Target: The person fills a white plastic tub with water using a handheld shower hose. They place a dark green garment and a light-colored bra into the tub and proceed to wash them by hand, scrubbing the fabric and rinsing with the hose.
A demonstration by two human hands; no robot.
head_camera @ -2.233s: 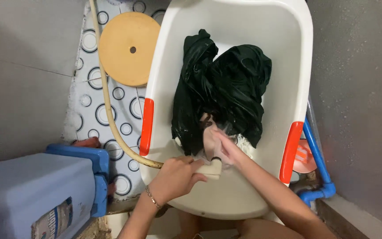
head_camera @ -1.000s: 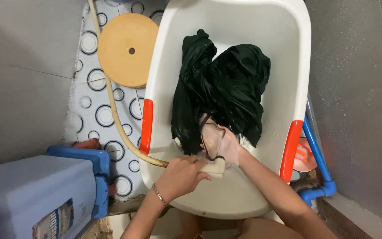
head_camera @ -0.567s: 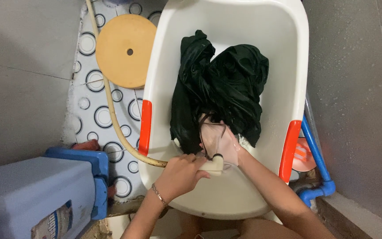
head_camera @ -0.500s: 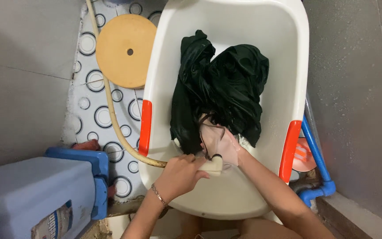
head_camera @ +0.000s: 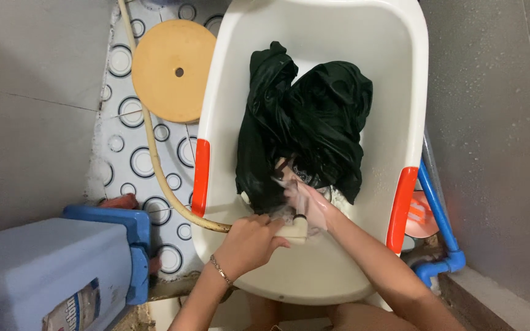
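Grey tiled walls are closing in a wet washing corner. Left hand (head_camera: 249, 242) is gripping the hose (head_camera: 154, 162) end, fingers curled round it, aiming water at the right hand (head_camera: 308, 205), which is lying half open and pressing the dark cloth (head_camera: 305, 122) inside the white tub (head_camera: 332, 37), beside the blue bin (head_camera: 44, 270)

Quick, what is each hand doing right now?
Left hand: closed around the end of the beige hose.
Right hand: blurred, on the dark wet cloth; grip cannot be told.
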